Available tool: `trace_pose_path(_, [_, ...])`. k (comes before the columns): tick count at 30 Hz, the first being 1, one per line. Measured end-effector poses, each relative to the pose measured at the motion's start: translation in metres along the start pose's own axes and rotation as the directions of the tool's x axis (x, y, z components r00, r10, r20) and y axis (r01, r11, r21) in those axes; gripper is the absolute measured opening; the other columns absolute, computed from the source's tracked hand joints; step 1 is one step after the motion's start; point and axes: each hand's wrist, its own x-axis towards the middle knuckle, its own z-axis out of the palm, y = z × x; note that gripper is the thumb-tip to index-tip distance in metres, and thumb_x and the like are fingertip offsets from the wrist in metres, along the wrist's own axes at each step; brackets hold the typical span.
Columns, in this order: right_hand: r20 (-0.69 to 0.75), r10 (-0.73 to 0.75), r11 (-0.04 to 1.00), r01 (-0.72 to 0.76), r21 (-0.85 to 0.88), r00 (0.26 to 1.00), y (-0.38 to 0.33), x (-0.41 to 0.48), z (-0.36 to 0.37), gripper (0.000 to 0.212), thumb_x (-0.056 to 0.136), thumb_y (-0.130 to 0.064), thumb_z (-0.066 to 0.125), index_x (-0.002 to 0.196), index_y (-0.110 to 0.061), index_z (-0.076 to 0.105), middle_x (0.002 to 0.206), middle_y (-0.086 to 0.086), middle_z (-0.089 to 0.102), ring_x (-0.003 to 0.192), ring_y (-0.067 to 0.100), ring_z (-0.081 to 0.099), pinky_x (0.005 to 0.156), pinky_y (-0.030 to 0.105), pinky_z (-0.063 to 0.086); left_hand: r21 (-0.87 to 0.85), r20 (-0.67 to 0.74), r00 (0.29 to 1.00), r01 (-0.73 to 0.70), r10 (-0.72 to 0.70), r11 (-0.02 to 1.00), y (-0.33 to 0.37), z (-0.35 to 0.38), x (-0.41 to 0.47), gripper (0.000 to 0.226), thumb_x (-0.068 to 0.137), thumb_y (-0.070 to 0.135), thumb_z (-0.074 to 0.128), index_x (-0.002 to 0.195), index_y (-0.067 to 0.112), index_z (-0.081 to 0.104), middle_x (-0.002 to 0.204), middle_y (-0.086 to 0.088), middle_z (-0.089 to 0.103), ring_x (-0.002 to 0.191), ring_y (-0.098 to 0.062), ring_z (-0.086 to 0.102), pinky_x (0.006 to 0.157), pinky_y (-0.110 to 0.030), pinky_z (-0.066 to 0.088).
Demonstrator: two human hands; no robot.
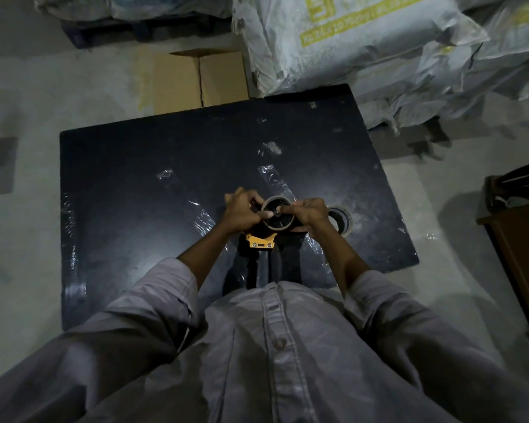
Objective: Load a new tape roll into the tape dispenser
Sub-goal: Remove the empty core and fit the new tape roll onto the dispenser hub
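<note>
Yellow tape dispenser [260,239] handle toward person; both hands [242,210] grip core [278,215].

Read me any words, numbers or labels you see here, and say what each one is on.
Yellow band on the big white sack: starts "XL", the rest too blurred to read.
Yellow block logo above it: unreadable.
Sack at far right: yellow marks, illegible.
Tape dispenser, tape rolls, cardboard box: no text visible.

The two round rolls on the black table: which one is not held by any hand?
The clear tape roll lying flat beside the right hand. The brown cardboard ring sits on the yellow dispenser, gripped with the left hand too.
</note>
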Motion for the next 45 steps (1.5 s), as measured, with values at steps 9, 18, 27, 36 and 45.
trace_pose_path(9, [-0.017, -0.022, 0.996, 0.021, -0.084, 1.0, -0.001, 0.003, 0.003, 0.04, 0.074, -0.019, 0.105, 0.1, -0.001, 0.08, 0.095, 0.014, 0.084, 0.08, 0.029, 0.085, 0.059, 0.043, 0.071, -0.002, 0.063, 0.997, -0.04, 0.04, 0.999, -0.024, 0.003, 0.017, 0.054, 0.059, 0.083, 0.084, 0.094, 0.045, 0.068, 0.113, 0.004, 0.068, 0.122, -0.025, 0.053, 0.104, -0.044, 0.041])
trace_pose_path(18, [-0.02, -0.046, 0.987, 0.042, -0.158, 0.999, -0.002, 0.001, 0.003, 0.038, 0.075, -0.025, 0.104, 0.096, -0.005, 0.079, 0.092, 0.011, 0.084, 0.08, 0.027, 0.084, 0.068, 0.052, 0.072, -0.067, 0.043, 0.995, -0.081, 0.084, 0.994, -0.007, -0.01, -0.009, 0.036, 0.08, 0.041, 0.098, 0.099, 0.037, 0.069, 0.115, -0.004, 0.06, 0.126, -0.029, 0.047, 0.102, -0.041, 0.041])
trace_pose_path(27, [0.034, -0.097, 0.987, 0.101, -0.129, 0.995, -0.008, -0.009, -0.002, 0.055, 0.081, -0.025, 0.1, 0.127, -0.027, 0.069, 0.126, 0.002, 0.07, 0.101, 0.024, 0.076, 0.081, 0.055, 0.072, -0.108, 0.026, 0.985, -0.169, 0.172, 0.98, -0.015, -0.011, 0.0, 0.037, 0.07, 0.074, 0.086, 0.097, 0.053, 0.07, 0.119, 0.003, 0.061, 0.124, -0.028, 0.057, 0.113, -0.056, 0.05])
trace_pose_path(36, [0.271, -0.204, 0.955, 0.129, 0.268, 0.941, -0.026, -0.029, -0.038, 0.059, 0.093, -0.019, 0.092, 0.145, -0.013, 0.064, 0.139, 0.016, 0.072, 0.118, 0.04, 0.079, 0.087, 0.055, 0.07, -0.208, -0.045, 0.977, -0.211, 0.206, 0.955, 0.001, -0.022, 0.021, 0.037, 0.078, 0.07, 0.086, 0.106, 0.046, 0.077, 0.121, 0.005, 0.07, 0.126, -0.021, 0.063, 0.11, -0.058, 0.057])
trace_pose_path(45, [0.003, -0.208, 0.932, 0.197, 0.305, 0.978, -0.035, -0.004, -0.046, 0.032, 0.099, -0.014, 0.086, 0.126, -0.002, 0.075, 0.123, 0.023, 0.081, 0.103, 0.044, 0.084, 0.086, 0.055, 0.071, -0.133, 0.04, 0.983, -0.171, 0.178, 0.976, 0.004, -0.011, 0.04, 0.059, 0.105, 0.079, 0.044, 0.158, 0.053, 0.054, 0.153, -0.004, 0.057, 0.149, -0.028, 0.046, 0.126, -0.055, 0.039])
